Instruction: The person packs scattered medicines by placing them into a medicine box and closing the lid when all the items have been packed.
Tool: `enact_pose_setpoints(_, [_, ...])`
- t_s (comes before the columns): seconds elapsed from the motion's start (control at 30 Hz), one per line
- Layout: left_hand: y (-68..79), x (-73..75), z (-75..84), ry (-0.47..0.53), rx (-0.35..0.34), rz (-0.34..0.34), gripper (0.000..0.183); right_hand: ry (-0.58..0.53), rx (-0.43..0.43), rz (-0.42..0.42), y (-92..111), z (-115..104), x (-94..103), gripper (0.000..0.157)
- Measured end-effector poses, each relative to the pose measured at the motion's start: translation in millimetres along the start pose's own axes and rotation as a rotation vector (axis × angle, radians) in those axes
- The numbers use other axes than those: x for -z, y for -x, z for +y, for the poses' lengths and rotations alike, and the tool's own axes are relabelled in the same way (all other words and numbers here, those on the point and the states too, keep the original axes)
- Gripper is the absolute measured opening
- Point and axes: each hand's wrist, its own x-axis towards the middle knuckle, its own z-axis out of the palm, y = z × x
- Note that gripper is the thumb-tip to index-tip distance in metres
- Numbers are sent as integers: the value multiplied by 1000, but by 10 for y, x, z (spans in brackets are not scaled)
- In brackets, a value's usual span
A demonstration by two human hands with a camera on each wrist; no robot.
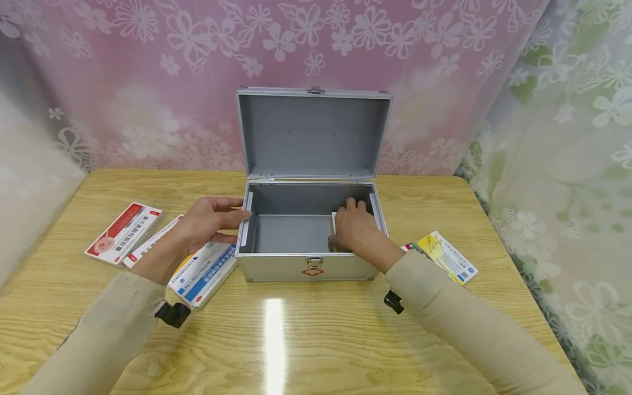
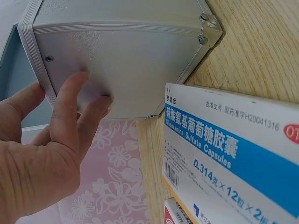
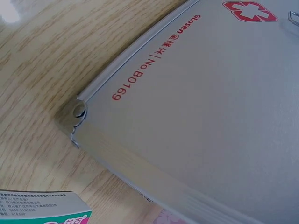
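Table [image 1: 336,340], silver case [image 1: 276,269], cartons [image 1: 204,274] left, perhaps two boxes [image 1: 446,257] right

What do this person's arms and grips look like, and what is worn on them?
The left sleeve and right sleeve are long, plain and beige. A small black device sits near each cuff, one on the left, one on the right. The left grip and right grip wear no gloves.

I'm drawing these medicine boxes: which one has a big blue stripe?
The white Glucosamine Sulfate Capsules box, just left of the metal case. The far-left box has a red band instead, and the far-right box is yellow and white.
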Motion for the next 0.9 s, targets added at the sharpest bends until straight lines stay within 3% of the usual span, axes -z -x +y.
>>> enact_pose_setpoints(0.6, [1, -26, -9, -38, 8, 11, 61, 21, 47, 52, 31, 29, -15, 59])
enact_pose_setpoints(0.9, [7, -33, -10, -38, 8, 15, 62, -5, 76, 129, -1, 37, 0, 55])
